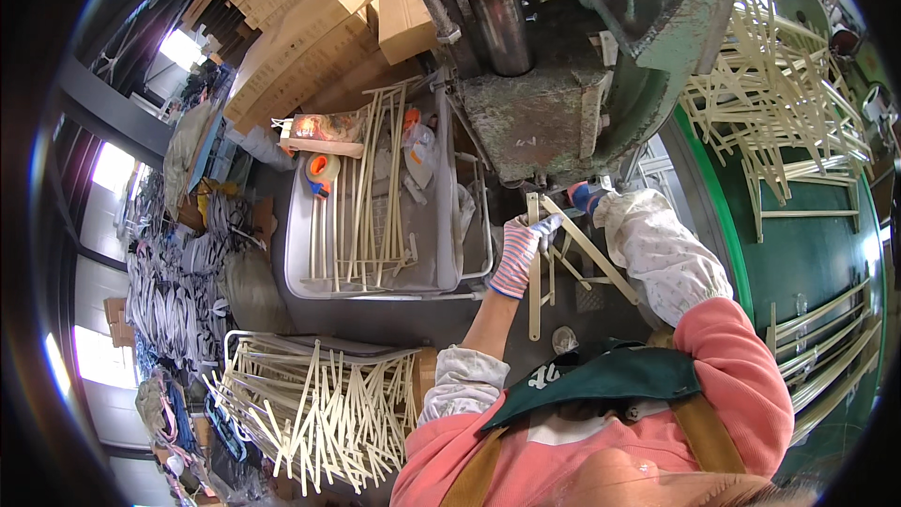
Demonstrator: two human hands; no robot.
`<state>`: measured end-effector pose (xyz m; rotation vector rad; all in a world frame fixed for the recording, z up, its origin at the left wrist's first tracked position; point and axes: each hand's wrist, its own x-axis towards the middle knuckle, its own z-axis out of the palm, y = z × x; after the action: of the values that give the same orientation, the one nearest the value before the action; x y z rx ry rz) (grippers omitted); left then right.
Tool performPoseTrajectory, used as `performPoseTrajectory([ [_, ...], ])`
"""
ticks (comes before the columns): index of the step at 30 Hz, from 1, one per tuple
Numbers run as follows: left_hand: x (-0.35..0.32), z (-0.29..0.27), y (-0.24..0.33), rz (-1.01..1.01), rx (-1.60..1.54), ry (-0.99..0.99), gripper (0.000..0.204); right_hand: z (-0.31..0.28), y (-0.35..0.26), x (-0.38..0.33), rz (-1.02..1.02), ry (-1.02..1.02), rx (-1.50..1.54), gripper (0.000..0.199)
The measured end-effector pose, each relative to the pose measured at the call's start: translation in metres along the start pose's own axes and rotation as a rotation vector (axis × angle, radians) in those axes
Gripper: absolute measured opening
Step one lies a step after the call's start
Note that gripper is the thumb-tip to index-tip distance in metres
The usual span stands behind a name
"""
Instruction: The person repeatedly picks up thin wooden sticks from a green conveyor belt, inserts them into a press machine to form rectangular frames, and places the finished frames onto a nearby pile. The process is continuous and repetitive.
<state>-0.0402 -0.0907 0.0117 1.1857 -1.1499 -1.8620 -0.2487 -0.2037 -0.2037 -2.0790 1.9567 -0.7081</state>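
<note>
Just below the head of a worn green press, my left hand, in a striped knit glove, is closed around a flat cream-coloured metal bar. A second cream bar slants away to the right from near my left fingertips, and the two form a narrow V. Holes show at the bar ends. My right hand, in a blue and pink glove, is at the press beside the bars' upper ends. What its fingers do is hidden. Loose patterned sleeve covers wrap my forearms.
A grey bin at left holds cream bars, a tape roll and a box. A rack of piled bars stands lower left. More bar frames lie on the green table at right. Cardboard boxes are stacked behind.
</note>
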Motion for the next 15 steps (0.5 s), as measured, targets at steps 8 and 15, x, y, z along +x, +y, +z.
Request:
performPoseTrajectory([
  [8, -0.016, -0.004, -0.015, 0.059, 0.076, 0.038, 0.012, -0.049, -0.029, -0.006, 0.014, -0.043, 0.188, 0.017],
  [15, -0.028, 0.000, -0.015, 0.108, 0.042, 0.100, 0.024, -0.108, -0.056, -0.035, 0.030, -0.178, 0.745, 0.017],
])
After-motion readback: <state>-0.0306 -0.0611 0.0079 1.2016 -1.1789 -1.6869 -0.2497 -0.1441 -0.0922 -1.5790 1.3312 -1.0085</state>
